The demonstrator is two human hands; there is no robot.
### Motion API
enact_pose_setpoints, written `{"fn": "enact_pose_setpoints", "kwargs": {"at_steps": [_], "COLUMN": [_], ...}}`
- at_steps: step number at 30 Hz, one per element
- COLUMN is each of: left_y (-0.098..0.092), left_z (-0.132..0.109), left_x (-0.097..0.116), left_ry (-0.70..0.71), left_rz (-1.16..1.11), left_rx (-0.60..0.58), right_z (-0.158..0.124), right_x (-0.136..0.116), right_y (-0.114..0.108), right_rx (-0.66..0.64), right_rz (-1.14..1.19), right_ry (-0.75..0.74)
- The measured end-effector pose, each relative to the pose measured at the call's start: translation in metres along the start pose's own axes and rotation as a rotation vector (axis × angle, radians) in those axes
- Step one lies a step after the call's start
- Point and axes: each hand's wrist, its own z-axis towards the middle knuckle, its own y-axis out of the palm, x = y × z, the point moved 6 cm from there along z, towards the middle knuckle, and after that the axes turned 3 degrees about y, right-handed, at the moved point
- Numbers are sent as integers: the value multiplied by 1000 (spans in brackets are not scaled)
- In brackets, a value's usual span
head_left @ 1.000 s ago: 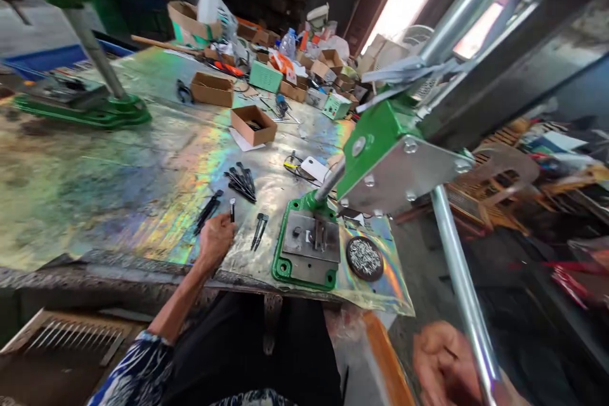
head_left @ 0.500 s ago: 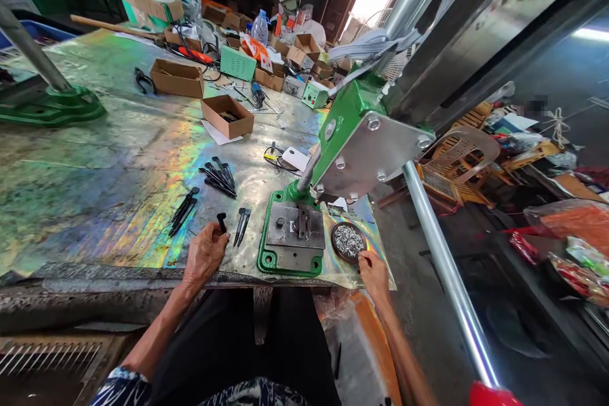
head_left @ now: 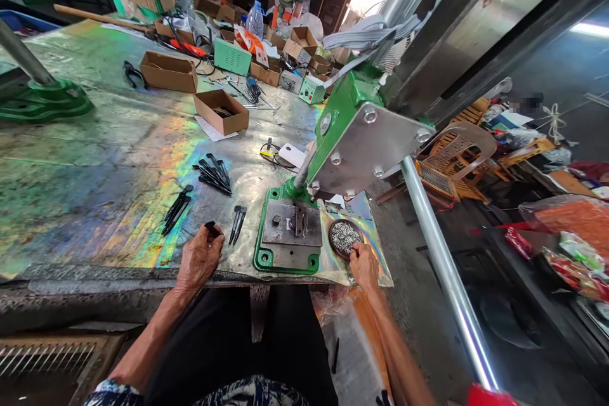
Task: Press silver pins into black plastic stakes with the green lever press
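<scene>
Short black plastic piece (head_left: 210, 228): at the fingertips of my left hand (head_left: 198, 258), near the bench edge, left of the press.
Left grip: fingers closed on that piece, as far as shows.
Right grip: my right hand (head_left: 365, 268) rests at the dish rim, fingers at the pins; cannot tell whether any pin is held.
Round dark dish of silver pins (head_left: 343, 236): near right, on a holographic foil sheet (head_left: 373, 254), well filled.
Finished-looking stock: black forked pieces in three lots left of the press: a fanned bunch (head_left: 212, 176), a smaller bunch (head_left: 176, 210), a pair (head_left: 236, 224).
Green cast hand press (head_left: 266, 260): between my hands, steel die plate (head_left: 291, 224) on its base, bolted steel head (head_left: 368, 146) overhanging.
Obstructions: silver steel lever tube (head_left: 447, 273), far right of the press.
Far bench: brown cardboard trays (head_left: 221, 112), green metal box (head_left: 232, 56).
</scene>
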Motion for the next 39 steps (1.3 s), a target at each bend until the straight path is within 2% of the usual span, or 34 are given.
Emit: {"fn": "enact_pose_setpoints", "kwargs": {"at_steps": [7,16,21,28,39], "left_y": [7,5,7,4,3], "left_z": [-2,0,1,-1,-2], "left_x": [-10,-10,-15,-7,-8], "left_ry": [-29,-60,-57,-57,-64], "left_rz": [-240,-222,-229,-252,-251], "left_rx": [-46,-54,-64,-50,-41], "right_z": [-4,0,2,4,4], "right_x": [1,13,13,9,14], "right_y": [1,5,6,9,10], "right_rx": [57,76,55,25,45], "right_rz": [83,230,188,72,112], "right_ry": [-37,-63,-81,-116,-152]}}
